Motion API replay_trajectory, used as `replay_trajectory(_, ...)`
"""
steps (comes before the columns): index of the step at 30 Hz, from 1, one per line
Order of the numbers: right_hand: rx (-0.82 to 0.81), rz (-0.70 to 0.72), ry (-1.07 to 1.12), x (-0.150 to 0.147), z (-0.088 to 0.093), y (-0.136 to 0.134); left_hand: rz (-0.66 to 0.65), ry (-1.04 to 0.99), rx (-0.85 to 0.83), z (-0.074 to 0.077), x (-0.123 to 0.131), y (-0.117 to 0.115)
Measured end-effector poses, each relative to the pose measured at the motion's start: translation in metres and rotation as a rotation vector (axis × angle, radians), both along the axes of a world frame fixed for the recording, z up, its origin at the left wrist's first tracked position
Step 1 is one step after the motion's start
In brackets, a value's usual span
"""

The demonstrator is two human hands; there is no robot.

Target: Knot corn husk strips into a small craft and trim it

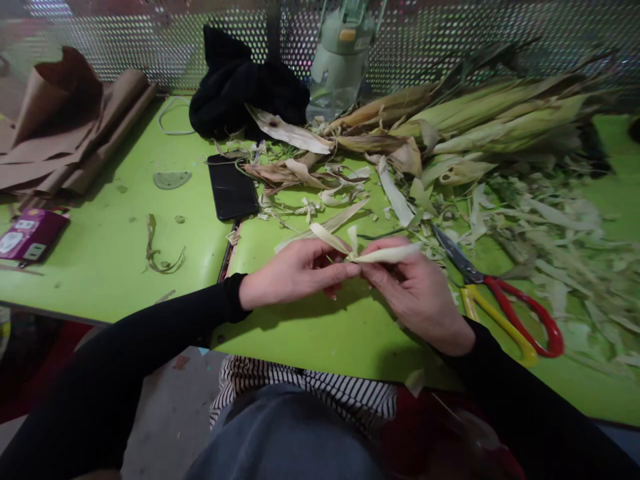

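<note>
Over the front of the green table, my left hand (305,272) and my right hand (420,293) meet, thumbs and fingers pinching a pale corn husk strip (387,255). The strip looks tied or crossed between the fingertips, with one end out to the left, a short tip upward and a wider end over my right fingers. Some of my fingers are hidden behind it. To the right of my right hand lie scissors (480,275) with one red and one yellow handle. Loose husk pieces (395,193) are scattered just beyond both hands.
Whole corn husks (500,120) are piled at the back right, with shreds (565,233) below. A black phone (233,188), black cloth (250,87) and a bottle (343,60) stand or lie behind. Brown paper (75,127) and a purple box (33,235) are left.
</note>
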State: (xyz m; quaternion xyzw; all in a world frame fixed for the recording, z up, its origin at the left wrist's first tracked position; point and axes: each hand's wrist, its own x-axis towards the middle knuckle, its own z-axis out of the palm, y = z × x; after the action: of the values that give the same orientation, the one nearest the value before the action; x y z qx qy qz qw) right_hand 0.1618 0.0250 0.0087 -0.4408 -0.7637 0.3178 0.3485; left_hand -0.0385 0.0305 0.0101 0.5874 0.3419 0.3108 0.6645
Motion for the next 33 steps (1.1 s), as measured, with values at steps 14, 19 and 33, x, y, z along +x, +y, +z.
replay_trajectory(14,0.500,0.198,-0.343,0.005,0.021,-0.018,-0.057,-0.020,0.303,0.003,-0.003,-0.005)
replay_trajectory(19,0.515,0.235,-0.313,0.006,0.020,-0.024,-0.067,-0.054,0.170,0.007,-0.005,-0.010)
replay_trajectory(33,0.461,0.033,-0.360,0.009,0.000,-0.003,-0.073,-0.034,-0.038,0.010,-0.027,0.012)
